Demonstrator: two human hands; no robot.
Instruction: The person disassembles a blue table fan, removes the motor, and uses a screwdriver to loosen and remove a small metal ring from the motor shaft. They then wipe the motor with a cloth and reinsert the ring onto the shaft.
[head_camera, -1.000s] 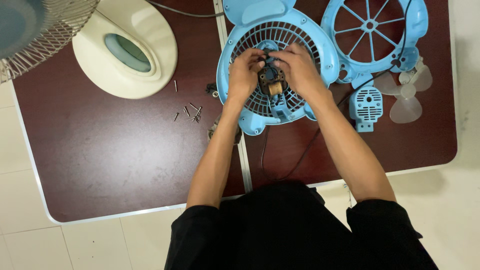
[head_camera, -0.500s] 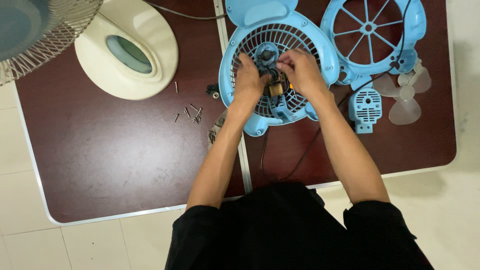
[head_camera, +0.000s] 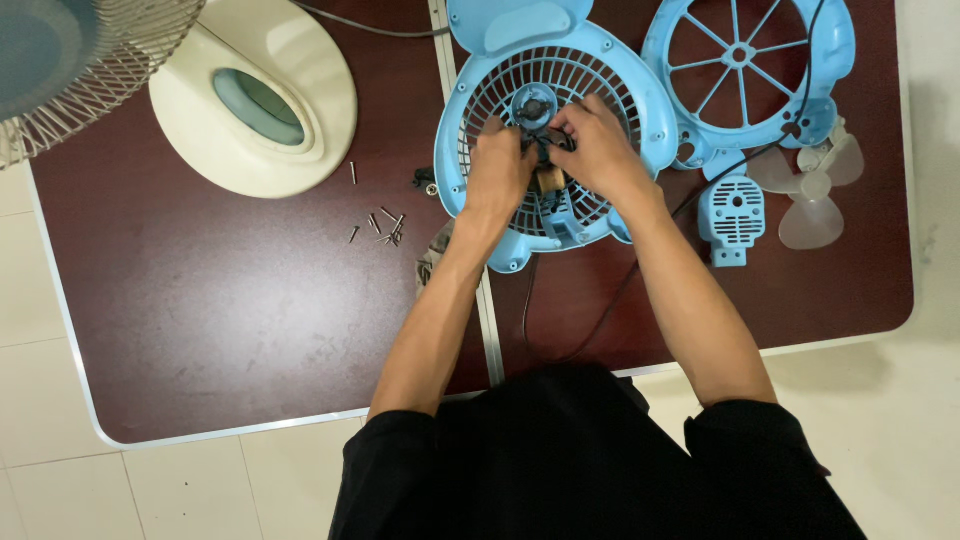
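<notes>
Dark red table: both hands, left hand & right hand, pinch motor at blue fan grille centre.

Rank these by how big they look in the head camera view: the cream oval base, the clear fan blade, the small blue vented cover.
1. cream oval base, plainly largest
2. clear fan blade
3. small blue vented cover, only slightly smaller than the blade

Fingers hide the small motor partly.
</notes>
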